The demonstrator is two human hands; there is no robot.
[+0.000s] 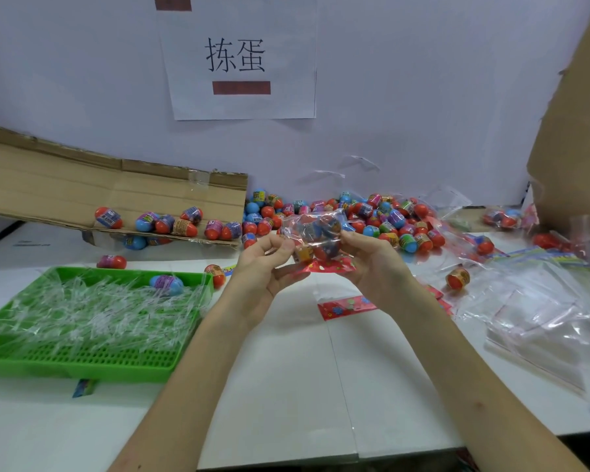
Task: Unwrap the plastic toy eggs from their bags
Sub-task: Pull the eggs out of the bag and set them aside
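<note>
Holding a clear bag (pixel 305 223) of toy eggs (pixel 324 250) up above the middle of the white table (pixel 286 386), its red printed header (pixel 324 268) hanging at the bottom. Pinching the bag's left side with the left hand (pixel 263 264), thumb and curled fingers closed on the plastic. Gripping its right side with the right hand (pixel 372 264), fingers curled likewise. Behind the bag, along the table's far edge against the wall (pixel 82 80), a pile of loose eggs (pixel 378 221) in red, blue and mixed labels. At the far left corner, a flattened cardboard flap (pixel 65 189) with several more eggs lying along it. Near the left edge, a green tray (pixel 82 367) heaped with clear plastic strips (pixel 92 311), one blue egg (pixel 167 284) resting at its far side. Along the right edge, a spread of empty clear bags (pixel 542 311). Flat on the table below the right hand, a loose red header card (pixel 346 306). Taped to the wall, a paper sign (pixel 239 59).
</note>
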